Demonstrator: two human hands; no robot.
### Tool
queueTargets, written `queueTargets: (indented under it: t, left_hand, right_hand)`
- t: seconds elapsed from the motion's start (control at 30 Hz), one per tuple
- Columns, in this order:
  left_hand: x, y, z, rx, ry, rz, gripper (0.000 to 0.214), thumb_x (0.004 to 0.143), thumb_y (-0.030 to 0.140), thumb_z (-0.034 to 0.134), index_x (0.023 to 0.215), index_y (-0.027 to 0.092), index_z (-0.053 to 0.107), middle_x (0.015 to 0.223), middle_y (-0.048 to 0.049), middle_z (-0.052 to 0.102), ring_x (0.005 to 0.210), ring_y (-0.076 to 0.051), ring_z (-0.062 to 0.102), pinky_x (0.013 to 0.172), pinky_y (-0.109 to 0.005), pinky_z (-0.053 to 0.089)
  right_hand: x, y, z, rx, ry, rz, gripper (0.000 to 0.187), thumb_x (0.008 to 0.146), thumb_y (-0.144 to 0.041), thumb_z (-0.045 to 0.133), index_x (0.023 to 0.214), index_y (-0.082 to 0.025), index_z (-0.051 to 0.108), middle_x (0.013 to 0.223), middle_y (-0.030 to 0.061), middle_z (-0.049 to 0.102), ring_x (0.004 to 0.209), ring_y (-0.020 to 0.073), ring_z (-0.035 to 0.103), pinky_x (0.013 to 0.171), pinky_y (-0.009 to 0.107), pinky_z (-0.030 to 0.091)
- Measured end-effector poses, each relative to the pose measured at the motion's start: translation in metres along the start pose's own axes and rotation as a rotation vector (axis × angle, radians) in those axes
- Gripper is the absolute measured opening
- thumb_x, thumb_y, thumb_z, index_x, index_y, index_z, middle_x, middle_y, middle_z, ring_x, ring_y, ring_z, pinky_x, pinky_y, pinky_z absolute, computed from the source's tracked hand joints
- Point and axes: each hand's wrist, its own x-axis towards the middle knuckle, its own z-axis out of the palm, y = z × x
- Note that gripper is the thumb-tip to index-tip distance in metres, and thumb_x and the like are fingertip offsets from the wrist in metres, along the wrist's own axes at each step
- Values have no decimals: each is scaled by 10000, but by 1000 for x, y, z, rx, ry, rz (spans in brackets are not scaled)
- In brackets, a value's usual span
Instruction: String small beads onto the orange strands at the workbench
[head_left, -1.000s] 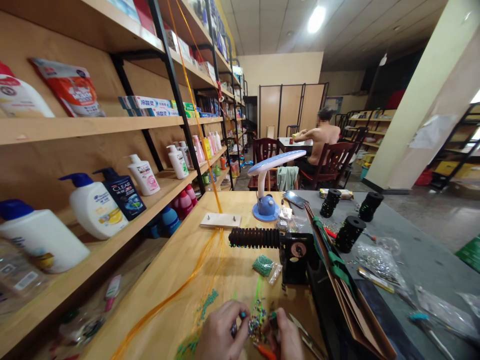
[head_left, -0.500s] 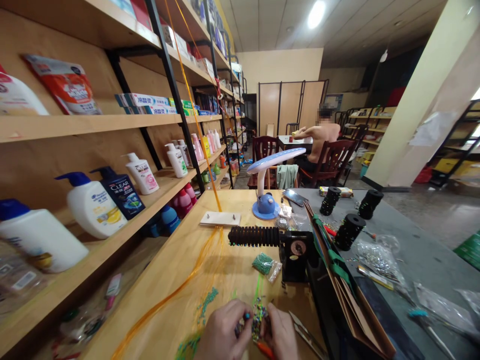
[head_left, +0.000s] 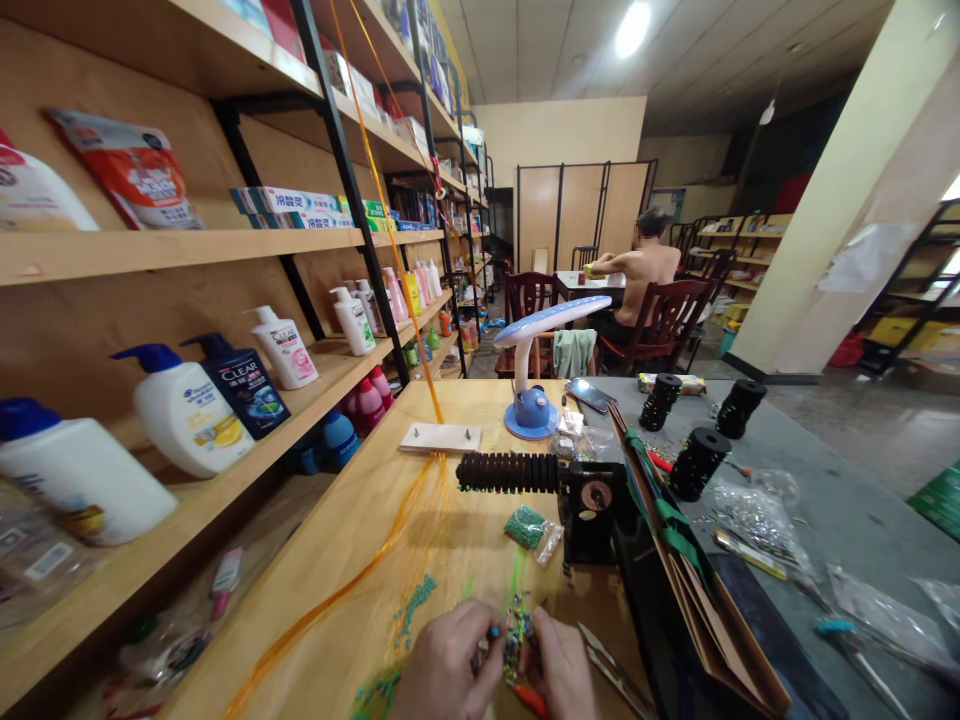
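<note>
At the near edge of the wooden table, a bundle of small multicoloured beads (head_left: 517,637) lies between my hands, with bright green threads (head_left: 519,568) running up from it. My left hand (head_left: 450,662) is closed, thumb and fingers pinched around some beads, a teal one showing at the fingertip. My right hand (head_left: 562,665) is curled against the bundle's right side, its fingertips on the beads and partly hidden. Below it an orange-handled tool (head_left: 531,698) shows in part. Scissors (head_left: 611,668) rest just right of that hand. Loose green beads (head_left: 415,605) are scattered to the left.
A bag of green beads (head_left: 525,526) lies before a black ridged roller device (head_left: 510,473). Orange threads (head_left: 337,590) run along the left. A blue lamp (head_left: 531,410), black spools (head_left: 699,463) and cardboard sheets (head_left: 705,600) stand beyond. Shelves line the left; a person (head_left: 652,260) sits far back.
My hands and the beads hold nearly the same place. In the background, the seated person's head has turned slightly.
</note>
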Motion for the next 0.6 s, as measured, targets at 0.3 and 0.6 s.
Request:
queueTargets:
  t: [0.3, 0.6]
  left_hand:
    - [1, 2, -2, -1, 21, 14, 151, 837, 127, 509, 766, 229, 596, 630, -2, 661, 495, -155, 608, 489, -233, 454]
    - [1, 0, -1, -26, 10, -20, 144, 836, 126, 525, 777, 226, 608, 643, -2, 670, 504, -150, 612, 494, -226, 446]
  right_hand:
    - [-1, -14, -2, -14, -28, -16, 671, 775, -832, 364, 491, -227, 420, 481, -30, 397, 472, 131, 355, 463, 263, 280]
    - [-1, -1, 0, 22, -7, 4, 676, 801, -816, 352, 494, -220, 443, 476, -27, 415, 464, 131, 357, 449, 259, 261]
